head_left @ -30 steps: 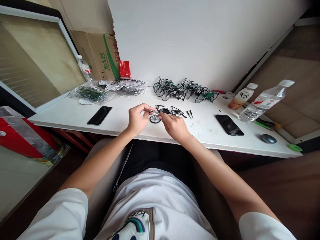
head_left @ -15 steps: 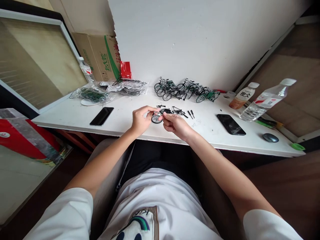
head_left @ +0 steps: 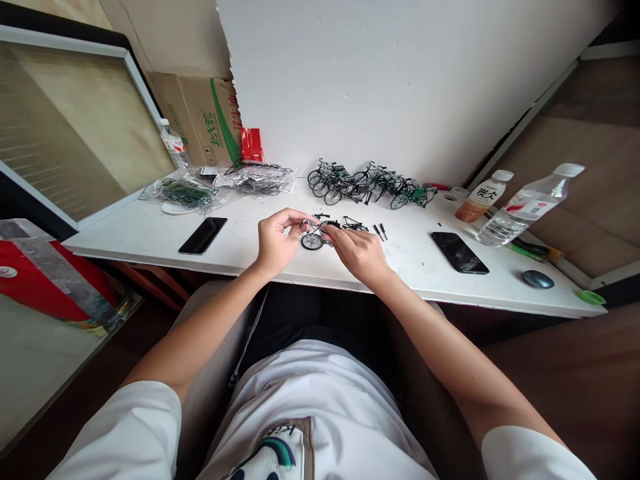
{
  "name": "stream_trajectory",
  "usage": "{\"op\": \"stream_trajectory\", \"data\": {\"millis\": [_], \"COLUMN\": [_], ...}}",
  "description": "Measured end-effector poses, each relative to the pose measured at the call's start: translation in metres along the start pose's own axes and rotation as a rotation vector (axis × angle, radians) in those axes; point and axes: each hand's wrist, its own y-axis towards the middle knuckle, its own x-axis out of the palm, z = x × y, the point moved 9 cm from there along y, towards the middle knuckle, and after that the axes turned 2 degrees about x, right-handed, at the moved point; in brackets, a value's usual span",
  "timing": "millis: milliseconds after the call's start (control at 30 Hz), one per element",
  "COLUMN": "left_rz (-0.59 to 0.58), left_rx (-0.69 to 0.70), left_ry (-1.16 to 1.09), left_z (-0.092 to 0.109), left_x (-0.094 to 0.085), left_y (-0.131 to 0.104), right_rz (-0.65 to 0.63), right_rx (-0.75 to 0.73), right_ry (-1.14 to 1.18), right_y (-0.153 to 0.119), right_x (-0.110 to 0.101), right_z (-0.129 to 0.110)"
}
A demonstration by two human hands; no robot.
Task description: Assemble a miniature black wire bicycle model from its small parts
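Low over the front of the white table, a small model bicycle (head_left: 313, 241) is held between both hands, its spoked wheel showing between them. The fingers of my left hand (head_left: 278, 243) pinch it near the handlebar end. My right hand (head_left: 361, 255) grips it from the other side, its back hiding most of the frame. Behind the fingers lie loose black bicycle parts (head_left: 354, 225), partly covered by the right hand. Two thin dark pieces (head_left: 380, 232) rest just right of these.
Several finished-looking model bicycles (head_left: 340, 183) stand in a cluster against the wall. Plastic bags of parts (head_left: 193, 190) lie at the back left. A phone (head_left: 203, 236) is left of my hands. Right are another phone (head_left: 459, 253), two bottles (head_left: 533, 207) and a mouse (head_left: 537, 279).
My right hand has turned, with its back now upward and its fingers reaching over the model bicycle. My left hand keeps its pinch and has shifted slightly left.
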Motion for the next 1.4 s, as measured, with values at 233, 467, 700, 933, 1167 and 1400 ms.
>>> {"op": "stream_trajectory", "data": {"millis": [233,467,700,933,1167,1400], "left_rz": [0.08,0.06,0.008,0.01,0.07,0.034], "left_rx": [0.047,0.251,0.075,-0.022,0.041,0.314], "left_ry": [0.002,0.18,0.122,0.038,0.03,0.091], "left_z": [-0.002,0.009,-0.003,-0.007,-0.006,0.022], "left_x": [-0.002,-0.003,-0.003,0.0,0.0,0.004], "left_y": [-0.01,-0.012,-0.002,-0.002,-0.012,-0.014], "right_rz": [0.021,-0.317,-0.058,-0.069,-0.201,-0.516], "right_rx": [0.29,0.806,0.349,0.036,0.348,0.75], "right_ry": [0.581,1.51,0.59,-0.031,0.723,1.493], "right_y": [-0.002,-0.01,0.002,0.001,0.001,-0.01], "right_x": [0.003,0.041,0.011,0.009,0.011,0.032], "right_z": [0.003,-0.003,0.007,0.0,0.002,0.0]}}
